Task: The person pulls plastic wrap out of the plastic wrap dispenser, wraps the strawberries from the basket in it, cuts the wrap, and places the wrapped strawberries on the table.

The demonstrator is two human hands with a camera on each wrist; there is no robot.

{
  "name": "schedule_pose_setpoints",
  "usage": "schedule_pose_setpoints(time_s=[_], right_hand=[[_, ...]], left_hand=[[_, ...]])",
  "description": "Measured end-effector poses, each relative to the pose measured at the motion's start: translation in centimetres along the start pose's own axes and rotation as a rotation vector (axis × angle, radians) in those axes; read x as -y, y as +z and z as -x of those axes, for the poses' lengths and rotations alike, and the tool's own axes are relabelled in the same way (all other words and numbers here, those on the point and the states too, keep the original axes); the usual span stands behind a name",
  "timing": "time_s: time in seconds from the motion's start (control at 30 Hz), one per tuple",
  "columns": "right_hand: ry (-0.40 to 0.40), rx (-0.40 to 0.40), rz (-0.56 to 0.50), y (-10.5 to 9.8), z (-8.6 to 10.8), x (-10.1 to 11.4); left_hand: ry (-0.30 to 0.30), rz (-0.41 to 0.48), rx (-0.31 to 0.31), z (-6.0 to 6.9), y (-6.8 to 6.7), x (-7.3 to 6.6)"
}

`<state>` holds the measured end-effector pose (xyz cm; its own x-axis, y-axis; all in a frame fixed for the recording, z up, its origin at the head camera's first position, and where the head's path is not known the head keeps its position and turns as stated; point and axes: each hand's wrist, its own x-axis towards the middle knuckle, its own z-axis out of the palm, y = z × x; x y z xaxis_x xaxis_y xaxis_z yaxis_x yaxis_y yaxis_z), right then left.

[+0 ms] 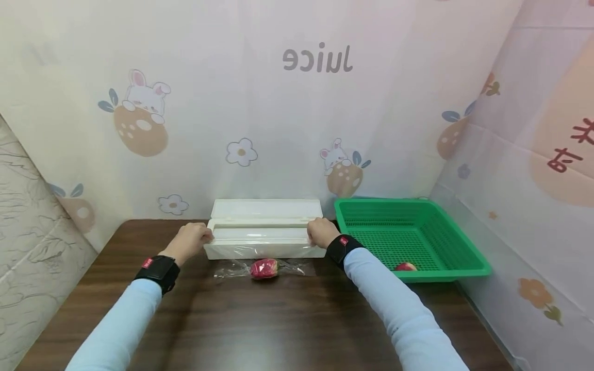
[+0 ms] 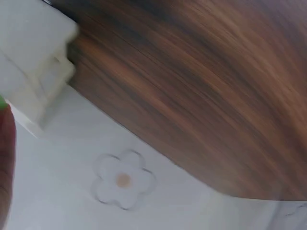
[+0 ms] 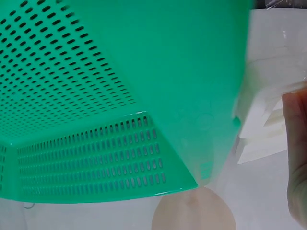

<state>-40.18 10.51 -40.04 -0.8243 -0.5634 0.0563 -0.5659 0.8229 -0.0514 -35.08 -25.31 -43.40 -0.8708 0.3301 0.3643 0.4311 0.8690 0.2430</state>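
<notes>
A white cling film dispenser [image 1: 266, 249] stands at the back of the table with its lid [image 1: 266, 208] raised. The white roll [image 1: 260, 233] shows inside. At the dispenser's left end, my left hand [image 1: 189, 242] has curled fingers and seems to pinch a corner of clear cling film [image 1: 246, 251]. My right hand [image 1: 323, 233] does likewise at the right end. Between them the film spans the dispenser's front. Just before it lies a red fruit [image 1: 264, 268] in clear film with loose ends spread sideways. Each wrist view catches only part of a hand at its edge.
A green perforated basket [image 1: 464, 252] stands right of the dispenser, close to my right wrist. One red and yellow fruit [image 1: 406, 266] lies in it. Behind the dark wooden table [image 1: 260, 324] hangs a printed cloth [image 1: 278, 118], with another on the right.
</notes>
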Motion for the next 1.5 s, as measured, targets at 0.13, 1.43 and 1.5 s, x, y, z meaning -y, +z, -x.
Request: schedule_pose_setpoints(time_s=[0.13, 1.43, 1.5], right_hand=[[0.031, 0.011, 0.018, -0.1, 0.1, -0.3], [-0.060, 0.147, -0.068, -2.0, 0.6, -1.1], [-0.056, 0.154, -0.069, -1.9, 0.5, -1.1]], left_hand=[[0.006, 0.028, 0.012, 0.0, 0.2, 0.4], [0.436, 0.067, -0.069, -0.2, 5.8, -10.2], [0.401, 0.074, -0.032, -0.5, 6.8, -10.9]])
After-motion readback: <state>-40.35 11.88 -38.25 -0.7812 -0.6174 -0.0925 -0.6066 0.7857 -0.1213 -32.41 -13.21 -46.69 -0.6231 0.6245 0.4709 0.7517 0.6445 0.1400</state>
